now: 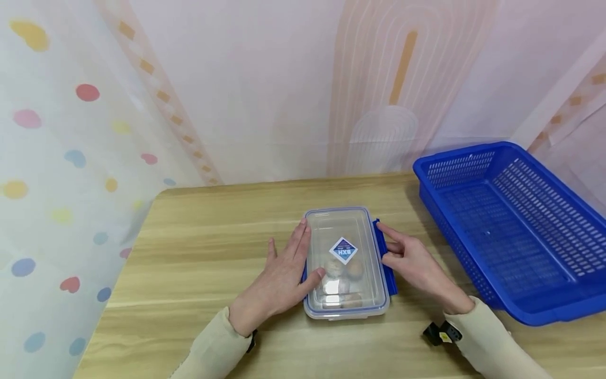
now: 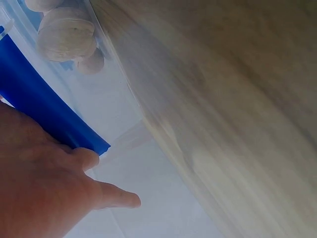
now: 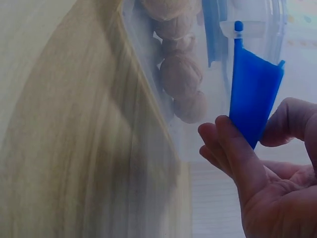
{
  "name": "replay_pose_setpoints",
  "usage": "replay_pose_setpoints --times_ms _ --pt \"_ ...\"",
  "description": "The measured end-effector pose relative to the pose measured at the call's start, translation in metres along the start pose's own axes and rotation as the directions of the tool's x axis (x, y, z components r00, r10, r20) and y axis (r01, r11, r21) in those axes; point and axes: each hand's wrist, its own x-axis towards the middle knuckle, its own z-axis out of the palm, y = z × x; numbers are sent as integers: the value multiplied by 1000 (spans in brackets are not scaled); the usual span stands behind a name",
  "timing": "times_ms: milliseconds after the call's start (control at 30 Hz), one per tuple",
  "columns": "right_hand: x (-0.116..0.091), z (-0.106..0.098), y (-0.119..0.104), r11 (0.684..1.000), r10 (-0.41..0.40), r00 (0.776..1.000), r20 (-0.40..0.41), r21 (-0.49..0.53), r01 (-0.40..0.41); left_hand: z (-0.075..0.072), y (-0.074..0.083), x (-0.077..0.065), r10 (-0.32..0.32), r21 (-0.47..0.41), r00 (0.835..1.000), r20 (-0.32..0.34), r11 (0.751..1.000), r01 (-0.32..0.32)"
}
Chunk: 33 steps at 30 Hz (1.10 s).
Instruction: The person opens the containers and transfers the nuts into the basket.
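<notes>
A clear plastic food container (image 1: 347, 221) with a see-through lid and a blue seal sits on the table. Through its wall show several round, tan things (image 3: 181, 77), perhaps nuts or mushrooms. My left hand (image 1: 281, 281) lies along the container's left side, its thumb on the lid and its other fingers stretched out near the edge. Beside that hand is the left blue latch (image 2: 47, 99). On the opposite side, the right blue latch (image 3: 255, 94) stands out from the wall. My right hand (image 1: 418, 263) pinches this flap between thumb and fingers.
A large blue plastic basket (image 1: 521, 231) with slotted walls stands to the right, close to my right forearm. Behind the wooden table (image 1: 213, 237) hangs a patterned cloth (image 1: 265, 89), which also covers the left side.
</notes>
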Motion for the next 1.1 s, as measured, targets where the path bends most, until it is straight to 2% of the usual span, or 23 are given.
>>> replay_pose_setpoints --times_ms 133,433,800,1100 --pt "-1 -2 2 1000 -2 1000 24 5 2 0 1 0 -5 1 1000 7 1000 5" --pt "-6 -4 10 997 61 998 15 50 -62 2 1 -3 -8 1 1000 -7 1000 8" --pt "-12 -6 8 995 45 997 69 87 -51 3 0 -1 -15 -14 1000 -19 1000 14" --pt "-15 -2 1 999 -40 999 -11 -27 40 2 1 -1 -18 -10 1000 -14 1000 18"
